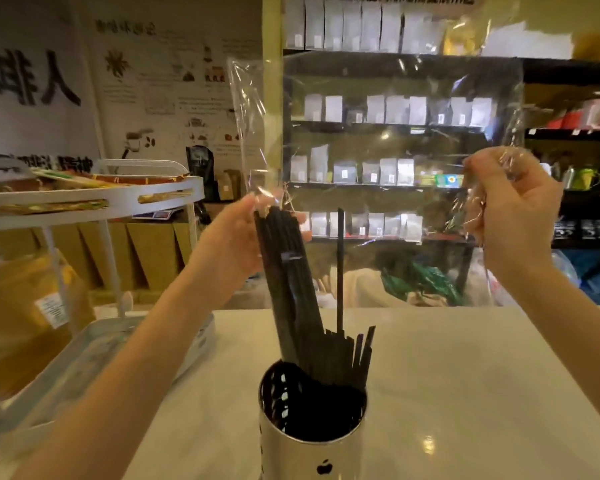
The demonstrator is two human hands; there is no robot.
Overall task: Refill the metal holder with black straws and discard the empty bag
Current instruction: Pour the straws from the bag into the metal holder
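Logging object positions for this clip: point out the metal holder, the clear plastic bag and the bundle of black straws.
metal holder [291,455]: head view, on its shiny outer wall.
clear plastic bag [378,98]: head view, on its raised upper sheet.
black straws [288,278]: head view, mid-length of the leaning bundle.

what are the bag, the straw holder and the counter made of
Bag: thin clear plastic film; the shelves show through it, with crinkles and glare.
Holder: shiny metal, likely steel; punched holes, mirror-like wall.
Counter: glossy pale surface reflecting lights; possibly stone or laminate, cannot tell.

2 bare forearms, no sleeves, each hand [238,233] ungloved
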